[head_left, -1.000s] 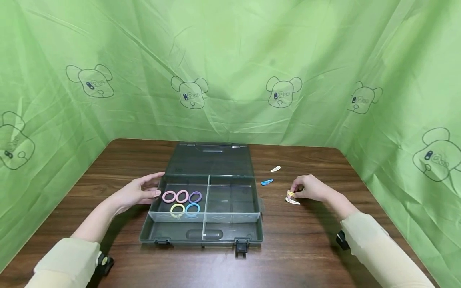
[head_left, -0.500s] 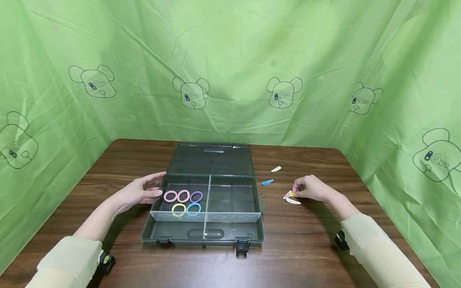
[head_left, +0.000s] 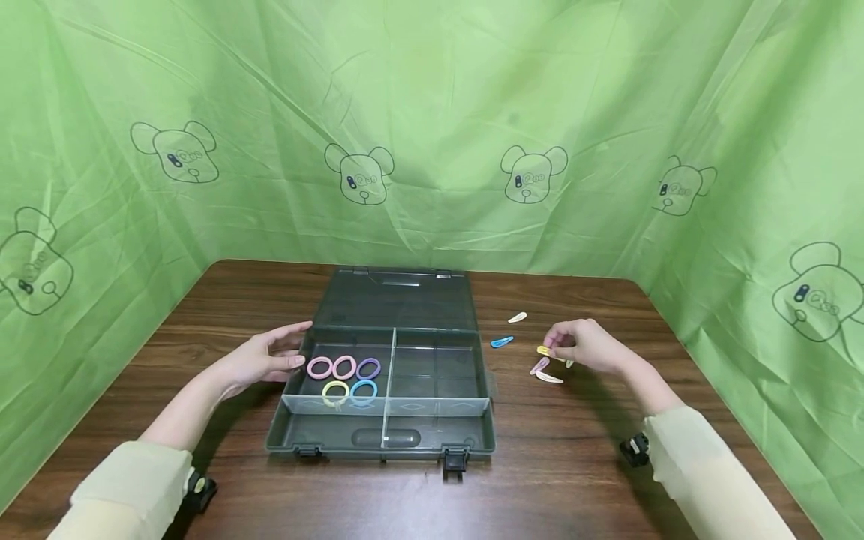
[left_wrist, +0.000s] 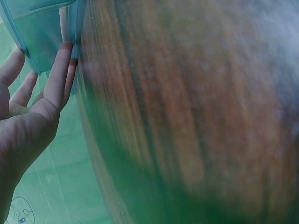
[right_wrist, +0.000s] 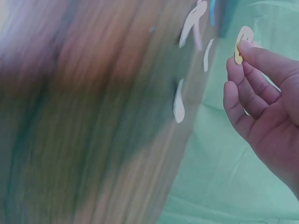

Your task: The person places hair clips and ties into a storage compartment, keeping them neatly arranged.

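Between thumb and fingertips my right hand (head_left: 589,346) pinches a yellow snap hair clip (head_left: 543,350), held just above the table; the right wrist view shows the clip's (right_wrist: 245,34) pale broad end. Beneath it lie a pink hair clip (head_left: 539,366) and a white hair clip (head_left: 550,378). Another pale clip (right_wrist: 179,101) is partly covered by the hand in the head view. My left hand (head_left: 259,360) rests its extended fingers and thumb against the left side of a grey see-through divided box (head_left: 379,455), whose lid (head_left: 394,300) lies open behind.
Several coiled hair ties, pink, purple, yellow and a blue one (head_left: 364,393), lie in the box's back left compartment. Right of the box are a blue clip (head_left: 502,342) and a cream clip (head_left: 517,317). A green curtain (head_left: 439,127) surrounds the wooden table (head_left: 540,480).
My right hand has lifted the yellow clip up and away from the pink and white clips. Another pale clip now shows below the hand. The left hand stays at the box.
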A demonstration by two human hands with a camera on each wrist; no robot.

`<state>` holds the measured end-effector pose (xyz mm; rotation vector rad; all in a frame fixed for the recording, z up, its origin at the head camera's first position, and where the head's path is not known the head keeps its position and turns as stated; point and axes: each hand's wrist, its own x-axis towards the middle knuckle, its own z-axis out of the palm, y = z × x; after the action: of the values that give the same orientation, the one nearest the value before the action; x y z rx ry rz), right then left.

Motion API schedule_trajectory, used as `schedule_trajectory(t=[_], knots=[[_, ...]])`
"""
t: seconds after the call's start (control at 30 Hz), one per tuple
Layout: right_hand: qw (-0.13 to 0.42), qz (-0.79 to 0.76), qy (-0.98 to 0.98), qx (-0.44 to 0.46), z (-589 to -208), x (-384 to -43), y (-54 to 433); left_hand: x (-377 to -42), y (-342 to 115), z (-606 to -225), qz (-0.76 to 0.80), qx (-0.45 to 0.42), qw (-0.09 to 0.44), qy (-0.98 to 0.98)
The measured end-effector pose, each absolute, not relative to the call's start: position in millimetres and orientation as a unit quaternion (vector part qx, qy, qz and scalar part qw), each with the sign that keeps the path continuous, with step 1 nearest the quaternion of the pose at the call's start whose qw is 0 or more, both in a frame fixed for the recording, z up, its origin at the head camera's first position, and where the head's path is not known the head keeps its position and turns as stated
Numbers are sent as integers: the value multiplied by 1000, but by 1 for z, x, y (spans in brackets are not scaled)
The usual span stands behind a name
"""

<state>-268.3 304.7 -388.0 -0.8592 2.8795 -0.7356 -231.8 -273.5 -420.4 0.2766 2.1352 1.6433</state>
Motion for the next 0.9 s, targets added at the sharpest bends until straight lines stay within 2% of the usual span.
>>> schedule_trajectory(t=[0.3,0.9], knots=[[6,-279,916,-289,-369,-258,279,-232,-273,-420,597,102,216,766],[25,-366,882,-296,-357,-250,218,-232,-275,-420,602,101,222,760]])
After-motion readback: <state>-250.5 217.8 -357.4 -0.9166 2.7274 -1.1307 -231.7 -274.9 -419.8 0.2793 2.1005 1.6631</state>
